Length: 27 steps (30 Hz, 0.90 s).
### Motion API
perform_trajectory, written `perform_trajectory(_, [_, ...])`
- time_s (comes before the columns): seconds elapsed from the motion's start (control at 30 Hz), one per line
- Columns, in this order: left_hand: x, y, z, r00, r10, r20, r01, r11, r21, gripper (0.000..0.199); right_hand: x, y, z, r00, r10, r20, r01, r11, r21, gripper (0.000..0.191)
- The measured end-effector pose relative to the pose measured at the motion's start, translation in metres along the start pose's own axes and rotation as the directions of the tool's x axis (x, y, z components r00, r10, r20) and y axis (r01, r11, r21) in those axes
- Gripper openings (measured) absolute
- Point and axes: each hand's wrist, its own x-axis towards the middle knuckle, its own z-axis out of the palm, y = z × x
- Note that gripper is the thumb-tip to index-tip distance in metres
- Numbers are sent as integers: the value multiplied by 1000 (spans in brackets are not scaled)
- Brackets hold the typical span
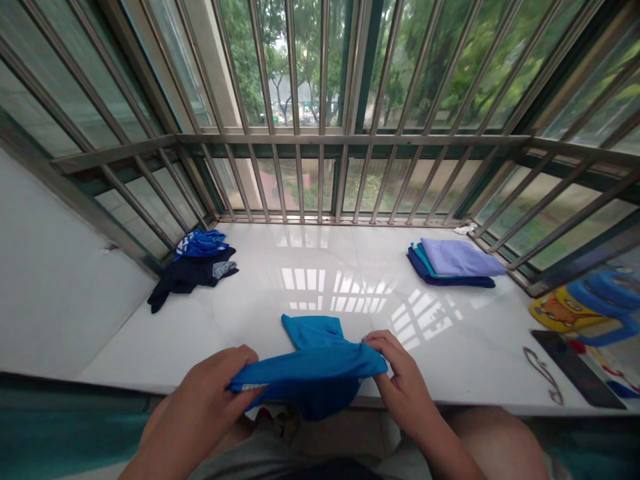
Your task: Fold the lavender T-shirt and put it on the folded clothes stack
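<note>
A blue garment [315, 367], probably a shirt, is stretched between my two hands at the near edge of the white ledge. My left hand [210, 383] grips its left end, thumb below and fingers above, beside a small whitish printed strip. At the other end, my right hand [400, 373] pinches a corner of the cloth. One part of the garment lies on the ledge beyond my hands, while a darker blue part hangs down over the front edge. Which part of the garment each hand holds is hard to make out.
A folded stack with a lavender cloth [457, 257] on top sits at the back right. Crumpled dark clothes [193, 273] lie at the back left. A yellow and blue cup [580, 307], a black phone-like slab [580, 370] and eyeglasses [544, 375] are at the right. Barred windows enclose the ledge [260, 293].
</note>
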Motion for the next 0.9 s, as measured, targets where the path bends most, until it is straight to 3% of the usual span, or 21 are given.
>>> perform_trajectory(0.17, [4, 22, -32, 996, 89, -3, -89, 996, -16, 48, 18, -39, -20, 978, 206, 41, -208, 976, 68, 40])
perform_trajectory(0.27, [-1, 28, -45, 991, 118, -68, -120, 992, -33, 48, 27, -48, -35, 981, 194, 2, -194, 981, -11, 49])
perform_trajectory(0.37, [-12, 28, -56, 972, 113, -206, -115, 993, 2, 48, 29, -53, -56, 988, 150, -28, -153, 981, -122, 51])
perform_trajectory(0.47, [-17, 25, -70, 946, 147, -287, -122, 987, 104, 44, 32, -58, -83, 983, 121, 138, -94, 978, -187, 40])
perform_trajectory(0.57, [5, 25, -89, 932, 248, -266, -188, 955, 231, 45, 46, -65, -105, 942, 118, 315, -41, 970, -241, 28])
perform_trajectory(0.67, [64, 30, -104, 910, 303, -283, -187, 909, 372, 44, 71, -66, -109, 953, 98, 285, 5, 940, -341, 30])
perform_trajectory(0.73, [112, 40, -101, 907, 299, -296, -137, 875, 464, 33, 84, -59, -99, 972, 139, 188, -36, 884, -467, 34])
perform_trajectory(0.8, [152, 52, -79, 912, 227, -341, -27, 863, 505, 16, 85, -44, -78, 969, 240, 64, -158, 797, -583, 36])
perform_trajectory(0.87, [171, 64, -38, 915, 177, -363, 27, 870, 493, 23, 69, -21, -53, 922, 381, -70, -332, 685, -649, 36])
perform_trajectory(0.9, [171, 68, -11, 938, 142, -315, 26, 880, 475, 26, 54, -9, -41, 882, 455, -120, -412, 624, -664, 37])
